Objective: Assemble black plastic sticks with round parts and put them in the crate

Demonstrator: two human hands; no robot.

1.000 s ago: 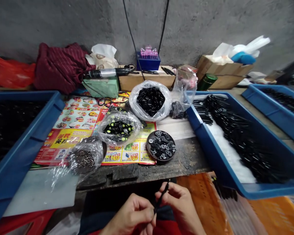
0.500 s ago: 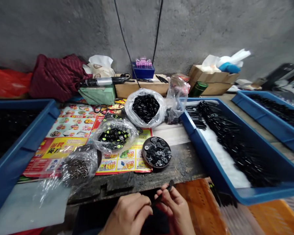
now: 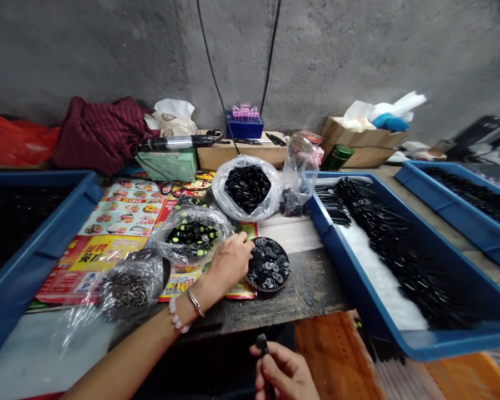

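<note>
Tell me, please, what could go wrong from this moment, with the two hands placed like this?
The left hand is at the rim of the round dish, which is heaped with flat dark pieces; a bump might spill some.

The left forearm lies close to the open plastic bag of small screws; the beaded bracelet could catch its loose film.

The right hand pinches a slim black piece off the table, so a slip could drop it.

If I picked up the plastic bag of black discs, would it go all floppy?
Probably floppy: the plastic bag looks thin and crinkled. The black discs look loose, so some might spill from its open top.
</note>
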